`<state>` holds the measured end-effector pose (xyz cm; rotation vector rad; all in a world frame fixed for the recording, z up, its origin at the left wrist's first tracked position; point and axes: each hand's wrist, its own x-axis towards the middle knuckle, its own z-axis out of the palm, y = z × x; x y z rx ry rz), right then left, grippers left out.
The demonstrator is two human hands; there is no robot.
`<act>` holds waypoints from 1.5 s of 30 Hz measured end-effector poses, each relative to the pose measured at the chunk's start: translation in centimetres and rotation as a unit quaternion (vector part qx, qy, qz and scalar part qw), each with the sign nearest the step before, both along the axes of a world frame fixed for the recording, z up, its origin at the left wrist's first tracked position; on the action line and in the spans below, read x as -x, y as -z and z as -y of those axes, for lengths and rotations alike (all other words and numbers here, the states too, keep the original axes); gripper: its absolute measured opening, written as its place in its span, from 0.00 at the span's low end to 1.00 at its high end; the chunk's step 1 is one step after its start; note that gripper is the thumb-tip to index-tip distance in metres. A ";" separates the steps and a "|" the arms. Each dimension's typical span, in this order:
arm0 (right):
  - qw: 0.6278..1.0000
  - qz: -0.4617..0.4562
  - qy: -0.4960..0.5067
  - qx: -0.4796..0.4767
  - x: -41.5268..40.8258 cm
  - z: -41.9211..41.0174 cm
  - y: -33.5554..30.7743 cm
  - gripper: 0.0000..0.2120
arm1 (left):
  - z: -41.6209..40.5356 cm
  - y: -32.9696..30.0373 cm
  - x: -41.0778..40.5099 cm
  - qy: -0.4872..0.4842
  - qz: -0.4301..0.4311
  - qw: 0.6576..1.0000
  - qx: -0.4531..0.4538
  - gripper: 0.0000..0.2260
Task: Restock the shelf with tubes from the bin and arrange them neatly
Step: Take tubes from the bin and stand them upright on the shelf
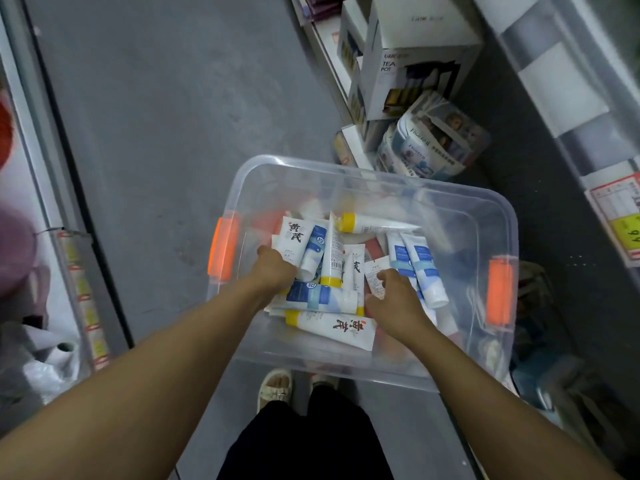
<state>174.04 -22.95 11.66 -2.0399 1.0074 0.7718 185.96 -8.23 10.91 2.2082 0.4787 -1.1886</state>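
Observation:
A clear plastic bin (304, 161) with orange latches (223, 249) stands on the floor below me and holds several loose tubes. Among them are white tubes with yellow caps (332, 327) and blue-and-white tubes (422, 265). Both my hands are inside the bin. My left hand (273, 268) grips the lower end of a white tube with black characters (292, 235) at the left of the pile. My right hand (394, 296) curls its fingers and thumb on the flat end of a white tube (375, 277) in the middle. The shelf edge (568, 109) runs along the right.
White teapot boxes (415, 64) and wrapped packs (429, 140) are stacked on the floor beyond the bin at the right. A price tag (620, 220) hangs on the right shelf. Another shelf with tags (83, 299) and goods lines the left. My feet (277, 386) stand just behind the bin.

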 end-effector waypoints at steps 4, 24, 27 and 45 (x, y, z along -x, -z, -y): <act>0.999 0.020 0.036 -0.005 -0.8 0.1 -0.1 0.23 | -0.5 -1.7 0.9 -0.006 0.014 0.998 0.059 0.21; 0.979 0.104 0.175 0.032 -3.9 3.2 4.8 0.12 | 1.1 -1.0 1.3 0.039 0.086 0.992 0.081 0.15; 0.969 0.141 0.201 0.019 -5.0 4.8 5.3 0.12 | 1.8 -0.8 1.4 0.035 0.086 0.992 0.088 0.14; 0.993 0.017 0.114 -0.018 -3.4 1.4 5.3 0.27 | 1.3 -1.8 1.7 0.058 0.088 0.990 0.098 0.16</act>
